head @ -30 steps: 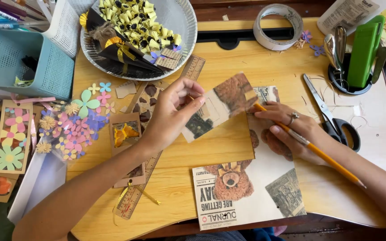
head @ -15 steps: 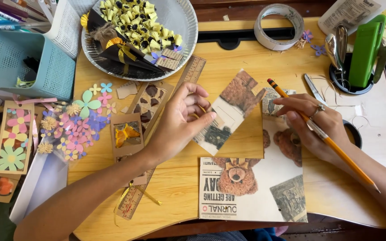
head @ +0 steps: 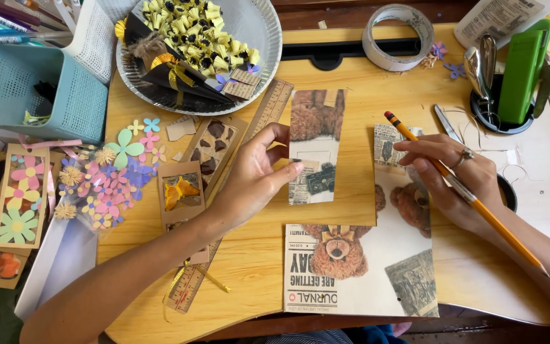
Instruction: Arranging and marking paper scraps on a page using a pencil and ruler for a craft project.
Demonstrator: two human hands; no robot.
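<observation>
Head | left hand (head: 253, 181) holds rectangular paper strip (head: 314, 146) | right hand (head: 456, 181) grips pencil (head: 466, 194)

One view only, from a camera worn on the person's head. It looks almost straight down onto a wooden desk (head: 351, 159), near enough that the desk fills most of the picture and its edges run out on both sides. The person sits at the bottom edge; both forearms enter from the lower corners. The far side of the desk lies at the top, where a wicker plate (head: 259, 38) and a tape roll (head: 377, 48) are cut by the border. No second view shares the scene.
</observation>
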